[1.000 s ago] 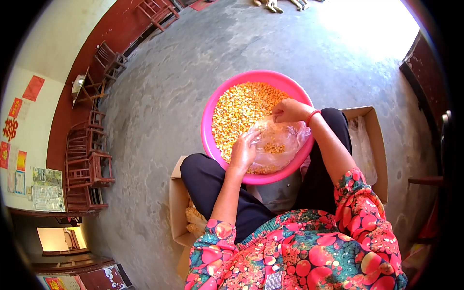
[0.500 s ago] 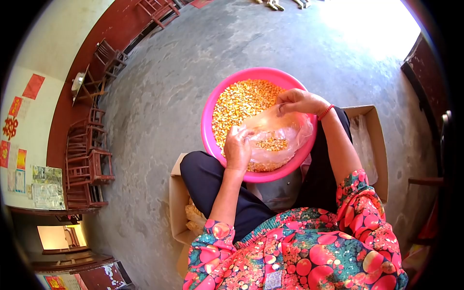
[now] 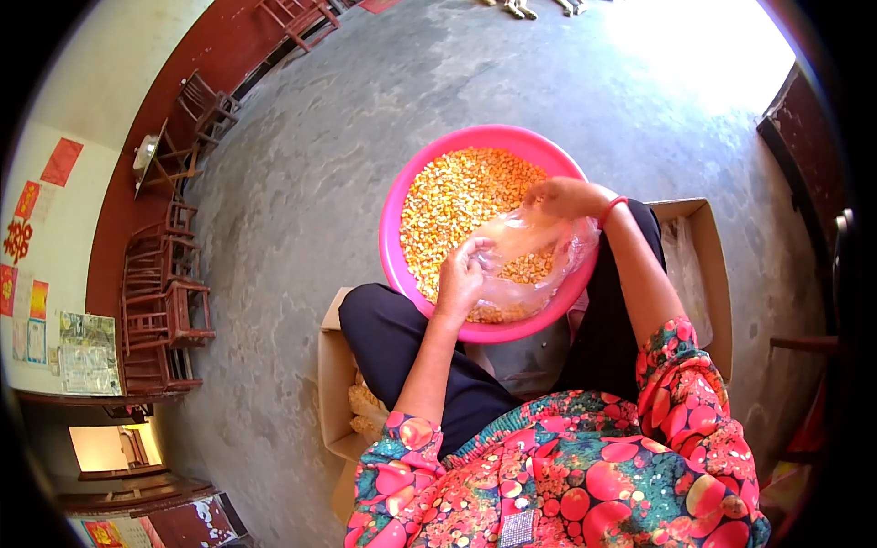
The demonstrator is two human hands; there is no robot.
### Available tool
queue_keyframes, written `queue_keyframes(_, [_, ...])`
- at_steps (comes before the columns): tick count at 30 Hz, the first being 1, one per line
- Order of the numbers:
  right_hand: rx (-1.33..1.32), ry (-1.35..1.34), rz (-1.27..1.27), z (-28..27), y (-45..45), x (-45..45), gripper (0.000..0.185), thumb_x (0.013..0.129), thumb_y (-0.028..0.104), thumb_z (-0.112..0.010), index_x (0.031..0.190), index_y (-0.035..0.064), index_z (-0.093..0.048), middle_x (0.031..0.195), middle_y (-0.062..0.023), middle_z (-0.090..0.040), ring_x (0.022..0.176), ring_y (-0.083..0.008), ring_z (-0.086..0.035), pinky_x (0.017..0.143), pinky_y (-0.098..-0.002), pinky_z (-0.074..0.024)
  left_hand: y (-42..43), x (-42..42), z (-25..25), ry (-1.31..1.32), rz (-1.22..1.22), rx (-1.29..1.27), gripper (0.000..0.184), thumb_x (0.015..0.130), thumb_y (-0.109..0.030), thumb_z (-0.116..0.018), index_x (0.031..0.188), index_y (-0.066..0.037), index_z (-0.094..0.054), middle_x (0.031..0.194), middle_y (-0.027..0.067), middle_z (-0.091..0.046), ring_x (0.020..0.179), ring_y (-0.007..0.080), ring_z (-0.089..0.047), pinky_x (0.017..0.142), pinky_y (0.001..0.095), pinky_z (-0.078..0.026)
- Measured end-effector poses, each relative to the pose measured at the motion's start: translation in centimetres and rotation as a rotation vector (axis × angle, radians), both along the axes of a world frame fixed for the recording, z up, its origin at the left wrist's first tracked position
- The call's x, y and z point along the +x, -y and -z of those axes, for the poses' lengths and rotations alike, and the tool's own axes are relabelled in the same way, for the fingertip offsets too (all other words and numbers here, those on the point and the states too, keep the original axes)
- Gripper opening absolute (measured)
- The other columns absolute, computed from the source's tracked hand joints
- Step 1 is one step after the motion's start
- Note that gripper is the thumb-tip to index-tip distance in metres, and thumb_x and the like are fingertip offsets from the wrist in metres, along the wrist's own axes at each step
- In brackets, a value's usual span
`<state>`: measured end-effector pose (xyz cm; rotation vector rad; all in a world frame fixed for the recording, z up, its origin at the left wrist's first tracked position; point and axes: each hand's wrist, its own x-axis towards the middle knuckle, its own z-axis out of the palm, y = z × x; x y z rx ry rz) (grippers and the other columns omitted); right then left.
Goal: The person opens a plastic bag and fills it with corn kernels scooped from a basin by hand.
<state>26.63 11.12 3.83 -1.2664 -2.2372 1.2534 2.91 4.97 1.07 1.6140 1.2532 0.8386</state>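
A pink basin [image 3: 394, 248] full of yellow corn kernels [image 3: 461, 187] sits between my knees. Over its near right part lies a clear plastic bag [image 3: 518, 236], its mouth spread, with some kernels showing inside or through it. My left hand [image 3: 460, 279] is closed on the bag's left edge, thumb and fingers pinched together. At the bag's far right edge, my right hand [image 3: 568, 197], with a red cord on the wrist, has its fingers curled against the plastic; they are slightly blurred.
An open cardboard box [image 3: 713, 274] holding plastic bags stands by my right leg. By my left leg, another box [image 3: 334, 402] contains filled bags [image 3: 365, 406]. Wooden chairs [image 3: 146, 320] line the left wall, and grey concrete floor [image 3: 292, 201] surrounds me.
My left hand has shifted slightly up and right with the bag's edge. My right hand has turned a little, and the bag's opening has changed shape.
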Motion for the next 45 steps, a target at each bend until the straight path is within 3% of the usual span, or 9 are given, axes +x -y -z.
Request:
queue_keyframes(3, [0.056, 0.477, -0.137, 2.9, -0.1, -1.0, 0.021, 0.069, 0.018, -0.051, 0.081, 0.0072, -0.065, 0.081, -0.0146, -0.061, 0.075, -0.0290, -0.058, 0.068, -0.0357, -0.0445, 0.3, 0.6, -1.3, 0.170, 0.048, -0.086, 0.045, 0.065, 0.012, -0.027, 0.095, 0.000, -0.057, 0.090, 0.0067, -0.058, 0.088, 0.0125, -0.053, 0.078, 0.0221, -0.041])
queue_keyframes(9, [0.095, 0.702, -0.094, 4.5, 1.3, -3.4, 0.019, 0.065, 0.018, -0.055, 0.078, 0.0094, -0.065, 0.075, -0.0139, -0.061, 0.074, -0.0289, -0.059, 0.063, -0.0360, -0.0458, 0.2, 0.3, -1.1, 0.192, 0.258, -0.111, 0.033, 0.067, 0.008, -0.036, 0.086, 0.001, -0.062, 0.092, 0.0098, -0.060, 0.087, 0.0143, -0.055, 0.081, 0.0266, -0.041])
queue_keyframes(12, [0.094, 0.539, -0.061, 3.3, 0.3, -2.6, 0.020, 0.063, 0.022, -0.057, 0.077, 0.0096, -0.065, 0.076, -0.0130, -0.062, 0.073, -0.0292, -0.058, 0.064, -0.0353, -0.0461, 0.4, 0.2, 0.3, -0.019, 0.147, -0.137, 0.020, 0.074, -0.011, -0.055, 0.087, 0.001, -0.063, 0.080, 0.0110, -0.063, 0.076, 0.0160, -0.059, 0.072, 0.0275, -0.046])
queue_keyframes(18, [0.179, -0.057, 0.143, 0.1, -2.0, -2.7, 0.027, 0.069, 0.015, -0.055, 0.095, 0.0080, -0.058, 0.090, -0.0153, -0.059, 0.084, -0.0286, -0.056, 0.075, -0.0349, -0.0442, 0.3, 0.7, 2.3, -0.167, 0.215, -0.176, 0.018, 0.077, -0.008, -0.053, 0.090, 0.000, -0.062, 0.073, 0.0038, -0.061, 0.066, 0.0068, -0.052, 0.063, 0.0221, -0.044])
queue_keyframes(25, [0.597, 0.396, 0.152, 3.5, -0.7, -7.5, 0.017, 0.071, 0.015, -0.052, 0.076, 0.0023, -0.061, 0.082, -0.0179, -0.058, 0.076, -0.0284, -0.060, 0.066, -0.0365, -0.0478, 0.9, 1.4, 1.8, -0.223, 0.244, -0.165, 0.019, 0.077, -0.010, -0.050, 0.088, 0.000, -0.062, 0.078, 0.0113, -0.063, 0.071, 0.0141, -0.058, 0.067, 0.0267, -0.045])
queue_keyframes(27, [0.423, 0.459, 0.207, 3.7, -0.3, -8.3, 0.016, 0.069, 0.014, -0.052, 0.067, 0.0017, -0.062, 0.082, -0.0177, -0.058, 0.075, -0.0249, -0.061, 0.064, -0.0337, -0.0482, 0.9, 1.3, 1.4, -0.228, 0.246, -0.150, 0.021, 0.077, -0.011, -0.049, 0.089, 0.000, -0.062, 0.080, 0.0112, -0.063, 0.074, 0.0149, -0.059, 0.069, 0.0271, -0.045])
queue_keyframes(31, [0.541, 0.095, 0.371, 9.7, -1.4, -8.2, 0.028, 0.070, 0.019, -0.055, 0.090, -0.0012, -0.058, 0.075, -0.0196, -0.058, 0.068, -0.0290, -0.060, 0.062, -0.0338, -0.0479, 0.7, 1.4, 1.4, -0.317, 0.269, -0.164, 0.023, 0.077, -0.012, -0.047, 0.092, 0.000, -0.061, 0.085, 0.0124, -0.063, 0.078, 0.0159, -0.059, 0.071, 0.0270, -0.045])
queue_keyframes(37, [-0.595, -0.547, 0.487, 6.2, -1.6, -7.2, 0.030, 0.074, 0.023, -0.056, 0.096, 0.0015, -0.055, 0.085, -0.0089, -0.057, 0.076, -0.0167, -0.055, 0.060, -0.0290, -0.0502, 0.7, 1.4, 1.8, 0.043, 0.097, -0.106, 0.023, 0.076, 0.000, -0.039, 0.086, -0.002, -0.060, 0.075, 0.0048, -0.059, 0.072, 0.0116, -0.054, 0.069, 0.0248, -0.043])
queue_keyframes(45, [-0.438, -0.741, 0.364, 5.6, -1.6, -5.9, 0.013, 0.082, 0.010, -0.047, 0.085, 0.0007, -0.055, 0.089, -0.0074, -0.051, 0.083, -0.0175, -0.053, 0.066, -0.0298, -0.0521, 0.1, 0.6, 1.3, -0.029, 0.070, -0.273, 0.018, 0.075, 0.000, -0.047, 0.081, -0.001, -0.064, 0.074, 0.0035, -0.061, 0.061, 0.0069, -0.051, 0.057, 0.0214, -0.041])
